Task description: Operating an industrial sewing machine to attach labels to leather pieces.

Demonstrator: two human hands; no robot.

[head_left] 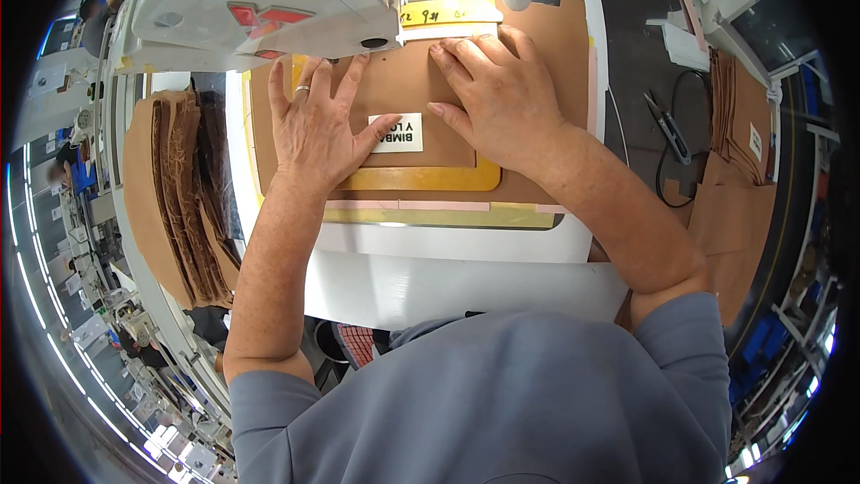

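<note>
1. Grey-blue shirt cloth (pixel 502 394) is nearest the camera, on the body side of the white label (pixel 409 135), which is the landmark here.
2. Left hand (pixel 313 121): palm down, just left of the label, fingers spread apart, a ring on one of them. Its thumb lies over part of the label; some fingertips, beyond and left of it, are partly hidden by the machine.
3. Right hand (pixel 506 94): palm down, right of and beyond the label, fingers slightly bent and not closed around anything. Its thumb tip is just beside the label.
4. Both hands touch the brown panel (pixel 403 81), which bears the label near its body-side edge.
5. Yellow plate (pixel 412 180): its edge shows on the body side of the label, over a larger brown sheet (pixel 546 184).
6. Beyond the label, a yellow strip (pixel 457 11) with handwritten marks sits above a white bar (pixel 448 31) near the right fingertips.
7. White machine head (pixel 305 0): beyond and left of the label.
8. Well left of the label, a stack of brown pieces (pixel 184 206) with frayed edges.
9. Well right of the label, a dark hand tool (pixel 672 133), then more folded brown pieces (pixel 736 125).
</note>
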